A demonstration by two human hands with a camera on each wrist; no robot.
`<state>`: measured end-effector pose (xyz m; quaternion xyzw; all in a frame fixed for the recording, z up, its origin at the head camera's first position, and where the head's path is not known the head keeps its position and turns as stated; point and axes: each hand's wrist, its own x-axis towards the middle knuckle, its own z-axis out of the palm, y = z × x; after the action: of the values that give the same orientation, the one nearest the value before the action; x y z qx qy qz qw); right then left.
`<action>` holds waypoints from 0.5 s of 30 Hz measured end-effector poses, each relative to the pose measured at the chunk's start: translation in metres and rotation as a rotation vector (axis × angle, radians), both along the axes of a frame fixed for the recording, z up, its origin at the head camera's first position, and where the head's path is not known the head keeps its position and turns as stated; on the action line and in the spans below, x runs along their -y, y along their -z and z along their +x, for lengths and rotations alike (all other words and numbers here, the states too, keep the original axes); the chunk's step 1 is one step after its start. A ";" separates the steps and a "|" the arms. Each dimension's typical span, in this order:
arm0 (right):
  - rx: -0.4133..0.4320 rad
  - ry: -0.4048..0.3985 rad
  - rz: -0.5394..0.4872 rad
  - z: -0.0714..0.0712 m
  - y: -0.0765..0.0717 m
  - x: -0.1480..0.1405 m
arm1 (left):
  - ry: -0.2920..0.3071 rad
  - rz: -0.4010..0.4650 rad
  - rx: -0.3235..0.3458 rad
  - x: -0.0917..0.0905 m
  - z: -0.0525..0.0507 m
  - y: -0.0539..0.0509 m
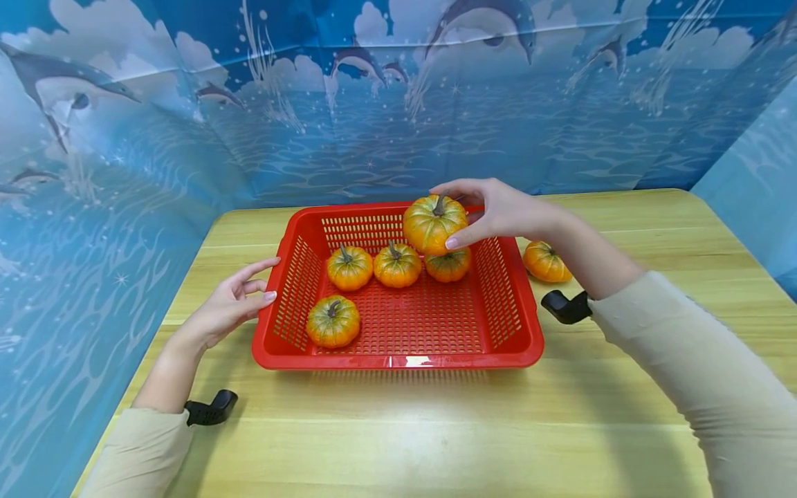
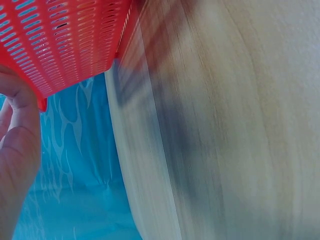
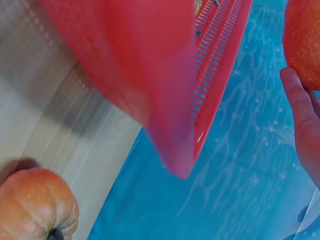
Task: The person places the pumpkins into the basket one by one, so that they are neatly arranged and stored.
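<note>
My right hand (image 1: 498, 211) grips a small orange-and-green pumpkin (image 1: 429, 228) by its side, above the back right part of a red slotted plastic basket (image 1: 398, 361). In the right wrist view, fingertips press that pumpkin (image 3: 304, 45). Inside the basket, a row of pumpkins stands toward the back: one left (image 1: 350, 268), one in the middle (image 1: 397, 266), and one partly hidden under the held pumpkin (image 1: 450, 267). Another pumpkin (image 1: 333, 324) sits front left. My left hand (image 1: 227, 304) has its fingertips at the basket's left rim, fingers loosely extended.
Right of the basket, another pumpkin (image 1: 545, 263) lies on the wooden table (image 1: 436, 436), partly behind my right forearm. A blue curtain printed with dolphins (image 1: 373, 138) hangs behind the table and along its left side. Black wrist cameras (image 1: 213, 408) show on both wrists.
</note>
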<state>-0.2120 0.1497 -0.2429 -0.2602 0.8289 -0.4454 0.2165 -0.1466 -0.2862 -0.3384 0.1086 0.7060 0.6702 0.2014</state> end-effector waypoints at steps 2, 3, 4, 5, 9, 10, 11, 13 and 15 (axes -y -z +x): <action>0.002 -0.014 -0.012 0.000 0.000 0.004 | 0.002 0.006 -0.002 0.000 0.000 0.000; 0.003 -0.021 -0.019 0.000 0.000 0.006 | 0.004 0.008 -0.002 0.001 0.000 0.001; 0.007 -0.025 -0.025 0.000 0.000 0.008 | 0.006 0.008 -0.003 0.001 0.000 0.001; 0.008 -0.032 -0.029 -0.001 0.000 0.009 | 0.006 0.005 -0.002 0.001 0.000 0.001; 0.015 -0.051 -0.041 -0.002 -0.001 0.016 | 0.012 0.000 -0.002 0.001 -0.001 0.003; 0.014 -0.056 -0.042 -0.002 0.000 0.017 | 0.012 0.001 -0.001 0.001 -0.001 0.003; 0.015 -0.060 -0.043 -0.003 0.000 0.019 | 0.012 0.000 -0.001 0.001 -0.001 0.003; 0.013 -0.068 -0.046 -0.003 0.000 0.022 | 0.012 0.002 -0.003 0.001 -0.001 0.003; 0.006 -0.077 -0.045 -0.003 -0.001 0.026 | 0.010 0.002 -0.005 0.001 -0.001 0.003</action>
<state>-0.2150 0.1241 -0.2423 -0.2952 0.8073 -0.4563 0.2300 -0.1474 -0.2873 -0.3415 0.1141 0.7052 0.6696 0.2031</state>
